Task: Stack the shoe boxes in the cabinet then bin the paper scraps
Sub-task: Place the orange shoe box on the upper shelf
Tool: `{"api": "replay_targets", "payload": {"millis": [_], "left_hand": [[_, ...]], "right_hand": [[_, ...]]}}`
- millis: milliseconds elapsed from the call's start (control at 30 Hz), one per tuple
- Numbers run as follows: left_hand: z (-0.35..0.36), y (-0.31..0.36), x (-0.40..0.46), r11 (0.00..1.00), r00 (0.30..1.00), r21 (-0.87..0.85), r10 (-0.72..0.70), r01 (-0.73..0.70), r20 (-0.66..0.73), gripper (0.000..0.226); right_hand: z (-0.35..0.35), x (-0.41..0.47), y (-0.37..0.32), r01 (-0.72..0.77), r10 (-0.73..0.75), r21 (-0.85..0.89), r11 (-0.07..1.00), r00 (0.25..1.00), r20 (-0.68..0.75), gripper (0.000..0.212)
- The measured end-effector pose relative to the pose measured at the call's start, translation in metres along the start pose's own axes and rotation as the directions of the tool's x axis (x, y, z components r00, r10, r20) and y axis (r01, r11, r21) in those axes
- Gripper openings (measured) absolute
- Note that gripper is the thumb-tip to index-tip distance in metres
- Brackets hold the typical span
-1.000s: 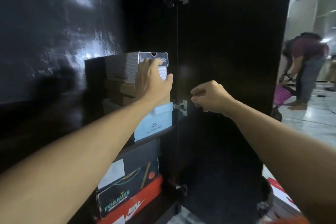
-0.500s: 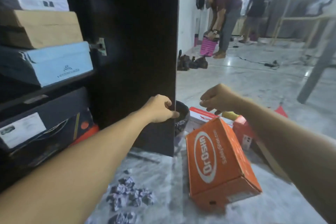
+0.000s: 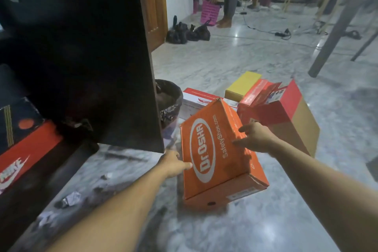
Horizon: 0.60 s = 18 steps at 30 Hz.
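The cabinet [image 3: 81, 57], dark, with its door swung open, fills the left; half a second ago the view took in its stacked shelves, and now only its lowest boxes show at the left edge, a red box [image 3: 26, 153] among them, because the head has dropped toward the floor [image 3: 235, 61]. A second ago the left hand was pressed on a box up on a shelf, so that box looks placed and the next one is being fetched. To the right, farther off, lie a big red-and-brown box [image 3: 294, 120], a white box [image 3: 194, 100] and a yellow box [image 3: 243, 84], all still to be stacked. Nearer, in the middle, the orange box [image 3: 216, 153] lies tilted on the floor, where it was half a second ago. Both hands were loose fists above it then; now the right hand [image 3: 253, 137] has its fingers spread and laid on the box's upper right face, and the left hand [image 3: 173, 162] touches its left edge with straight fingers, neither curled round it yet. I judge a two-handed lift is about to start. The bin [image 3: 169, 96], lined in black, stands just behind the door edge. Paper scraps [image 3: 69, 200] lie on the floor near left, untouched, so binning comes later.
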<state>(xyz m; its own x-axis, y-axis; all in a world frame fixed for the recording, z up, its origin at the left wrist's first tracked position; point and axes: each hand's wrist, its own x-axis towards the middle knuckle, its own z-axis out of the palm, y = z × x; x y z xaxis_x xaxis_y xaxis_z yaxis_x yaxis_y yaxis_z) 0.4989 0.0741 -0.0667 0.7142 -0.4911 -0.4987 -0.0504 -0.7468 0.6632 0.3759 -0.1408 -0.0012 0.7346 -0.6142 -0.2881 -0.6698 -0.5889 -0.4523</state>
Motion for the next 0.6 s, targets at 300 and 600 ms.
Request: {"api": "replay_targets", "payload": {"millis": [300, 600], "left_hand": [[0.05, -0.035, 0.023, 0.87, 0.885, -0.233, -0.366, 0.435, 0.287, 0.082], [0.053, -0.051, 0.029, 0.781, 0.937, -0.529, -0.335, 0.333, 0.095, 0.046]], "right_hand": [[0.023, 0.012, 0.029, -0.249, 0.192, 0.289, 0.924, 0.958, 0.211, 0.082], [0.047, -0.011, 0.053, -0.358, 0.247, 0.288, 0.888, 0.901, 0.356, 0.068]]}}
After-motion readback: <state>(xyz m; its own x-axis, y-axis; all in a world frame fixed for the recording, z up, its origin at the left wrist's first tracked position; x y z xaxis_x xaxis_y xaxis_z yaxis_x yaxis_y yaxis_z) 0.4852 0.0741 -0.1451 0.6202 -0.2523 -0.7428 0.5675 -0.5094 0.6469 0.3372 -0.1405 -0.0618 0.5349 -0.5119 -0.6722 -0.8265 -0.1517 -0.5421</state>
